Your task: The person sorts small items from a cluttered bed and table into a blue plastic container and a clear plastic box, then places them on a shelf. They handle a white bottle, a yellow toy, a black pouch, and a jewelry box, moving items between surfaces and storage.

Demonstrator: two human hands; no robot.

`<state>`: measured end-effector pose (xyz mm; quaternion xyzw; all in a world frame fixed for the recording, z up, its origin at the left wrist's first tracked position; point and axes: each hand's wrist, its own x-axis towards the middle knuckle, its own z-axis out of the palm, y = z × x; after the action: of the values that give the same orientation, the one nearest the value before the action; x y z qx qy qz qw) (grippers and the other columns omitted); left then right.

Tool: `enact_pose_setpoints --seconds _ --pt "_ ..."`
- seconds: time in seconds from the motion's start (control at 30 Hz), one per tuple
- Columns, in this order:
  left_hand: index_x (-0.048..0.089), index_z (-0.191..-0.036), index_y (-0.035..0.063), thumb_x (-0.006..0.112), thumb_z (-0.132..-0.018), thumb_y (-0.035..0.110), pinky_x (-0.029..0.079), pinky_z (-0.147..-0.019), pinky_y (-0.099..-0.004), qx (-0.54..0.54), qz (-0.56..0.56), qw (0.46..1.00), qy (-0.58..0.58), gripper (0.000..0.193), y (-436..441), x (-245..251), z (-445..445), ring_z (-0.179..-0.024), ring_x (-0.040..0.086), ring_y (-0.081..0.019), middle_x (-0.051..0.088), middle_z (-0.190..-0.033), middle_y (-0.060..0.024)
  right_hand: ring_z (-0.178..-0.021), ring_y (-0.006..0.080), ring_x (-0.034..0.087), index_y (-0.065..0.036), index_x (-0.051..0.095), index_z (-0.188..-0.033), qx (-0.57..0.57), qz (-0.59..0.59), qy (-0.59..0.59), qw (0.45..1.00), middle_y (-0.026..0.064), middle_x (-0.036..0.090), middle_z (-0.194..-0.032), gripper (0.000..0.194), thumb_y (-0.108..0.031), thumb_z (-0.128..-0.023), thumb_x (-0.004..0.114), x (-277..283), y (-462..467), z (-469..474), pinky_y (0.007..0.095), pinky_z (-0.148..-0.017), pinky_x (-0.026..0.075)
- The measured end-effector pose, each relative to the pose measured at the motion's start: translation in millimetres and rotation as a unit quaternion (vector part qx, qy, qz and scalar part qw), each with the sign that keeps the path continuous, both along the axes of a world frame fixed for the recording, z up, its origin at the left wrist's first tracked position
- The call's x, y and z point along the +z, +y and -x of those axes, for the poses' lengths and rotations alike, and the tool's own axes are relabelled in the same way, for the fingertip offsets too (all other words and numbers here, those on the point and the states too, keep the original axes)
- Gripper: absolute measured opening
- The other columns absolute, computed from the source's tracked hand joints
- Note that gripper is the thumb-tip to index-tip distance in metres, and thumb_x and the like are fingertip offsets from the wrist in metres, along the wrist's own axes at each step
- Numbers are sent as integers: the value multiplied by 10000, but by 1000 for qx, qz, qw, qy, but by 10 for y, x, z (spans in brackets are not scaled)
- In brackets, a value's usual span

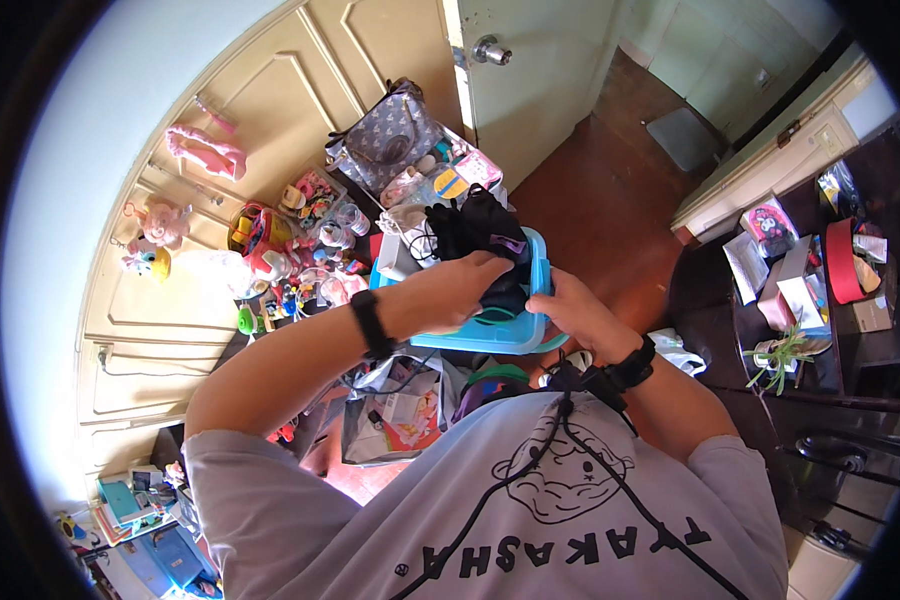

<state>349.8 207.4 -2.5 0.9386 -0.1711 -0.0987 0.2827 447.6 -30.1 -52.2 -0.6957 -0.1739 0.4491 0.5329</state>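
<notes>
A light blue plastic bin (pixel 517 341) is in front of my body, filled with mixed items. My right hand (pixel 577 309) grips its right rim, thumb on the inner side. Over the bin's contents, my left hand (pixel 465 291) bends its fingers against a black fabric bag (pixel 499 225). Its fingertips are partly hidden, so a firm hold cannot be made out. Beside the black bag lie a white drawstring pouch (pixel 406 221) and a white box (pixel 397 259). A green loop (pixel 495 315) shows under my left hand.
A grey patterned bag (pixel 394 139) stands behind the bin. Toys, including a red-and-white figure (pixel 270 259), crowd the left side. Below the bin sits an open bag of papers (pixel 397 412). A door (pixel 532 90) stands ajar; shelves (pixel 832 360) with boxes and a plant (pixel 784 356) are at right.
</notes>
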Motion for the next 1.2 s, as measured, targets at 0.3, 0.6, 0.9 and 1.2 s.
enact_pose_setpoints --seconds 0.3,0.6,0.9,1.2 --pt "588 -1311 -6 854 -769 240 574 -815 -492 14 -212 968 132 652 321 212 407 -982 700 -423 703 -1056 -197 -803 296 752 63 572 -1219 -23 -1 -12 1000 162 682 -971 415 -154 -872 644 -118 -62 -65 392 -600 656" --pt "613 -1200 40 623 -897 94 578 -741 -505 -28 -122 992 10 307 346 -142 232 -890 716 -422 646 -1022 -216 -768 275 740 62 581 -1219 -10 7 -26 1000 152 690 -958 425 -165 -866 651 -142 -131 -108 383 -585 650" --pt "698 -1110 50 728 -831 227 564 -779 -517 -49 -129 983 119 332 295 128 -82 -882 720 -411 733 -900 -202 -759 240 718 61 610 -1123 -18 22 -56 998 126 677 -892 360 -175 -856 662 -13 -86 -101 382 -598 631" --pt "625 -1010 -21 778 -827 228 576 -754 -515 69 -79 987 124 344 -146 -250 -39 -868 705 -470 710 -872 -274 -769 227 680 52 638 -1083 -17 17 -108 994 142 665 -842 358 -200 -834 689 -159 10 -122 387 -692 555"
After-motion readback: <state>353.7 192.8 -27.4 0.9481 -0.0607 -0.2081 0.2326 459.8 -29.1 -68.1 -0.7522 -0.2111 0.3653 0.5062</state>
